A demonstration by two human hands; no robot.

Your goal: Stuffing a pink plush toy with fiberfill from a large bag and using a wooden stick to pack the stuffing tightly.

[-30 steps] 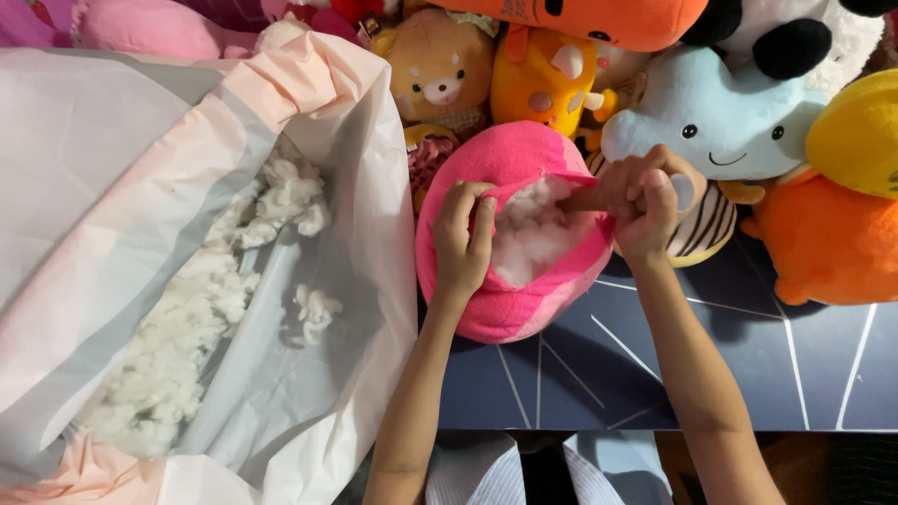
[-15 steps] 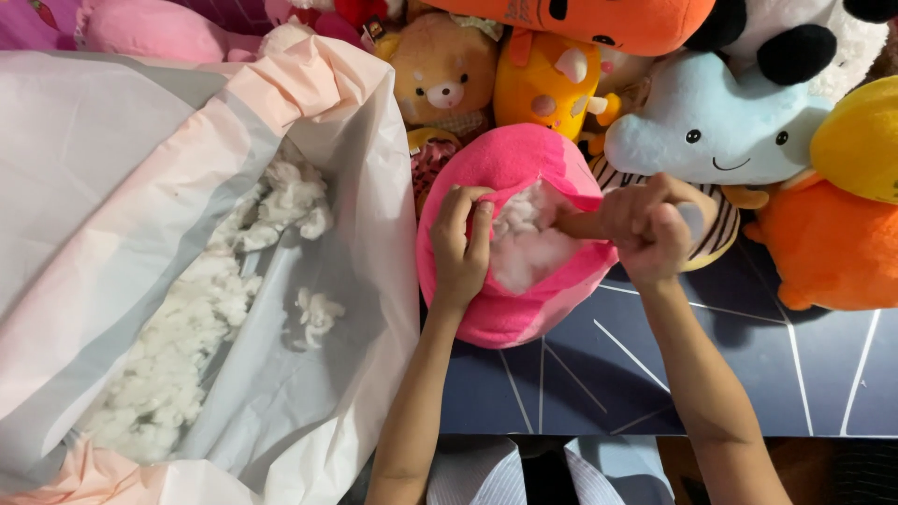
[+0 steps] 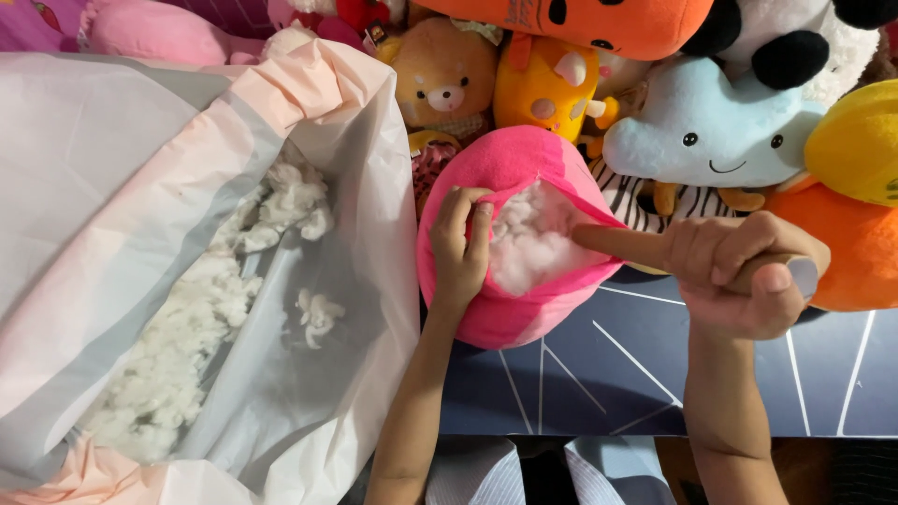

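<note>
**Pink plush shell, opening held, stick at the stuffing**

While the pink plush shell (image 3: 510, 243) lay on the dark blue surface (image 3: 645, 374), its slit faced up and white stuffing (image 3: 528, 245) showed inside. The shell sat just beside the open plastic bag (image 3: 309, 374), touching its edge, and in front of the row of finished toys.

Left hand (image 3: 460, 252): fingers (image 3: 456, 208) curled over the left lip of the slit, pinching the pink fabric and holding the opening apart. Right hand (image 3: 744, 271): fingers wrapped tight around a wooden stick (image 3: 622, 241), thumb pressed over its near end; the far tip rested at the stuffing in the opening.

Risks, as judged: the stick tip could push through the thin fabric or strain the seam if driven at a steep angle. The left grip covered only one lip, so the opening might fold shut and the tip catch the edge. Stuffing could spill onto the surface if the shell rolled.

Bag: translucent white and pale pink, mouth open, loose white fibre (image 3: 187, 346) lying in clumps along its bottom.

Around: a tan bear toy (image 3: 447, 79), a yellow toy (image 3: 547, 84), a pale blue smiling toy (image 3: 711, 131), an orange toy (image 3: 861, 252) at right. The surface was navy with thin white lines. Room beyond not visible.
</note>
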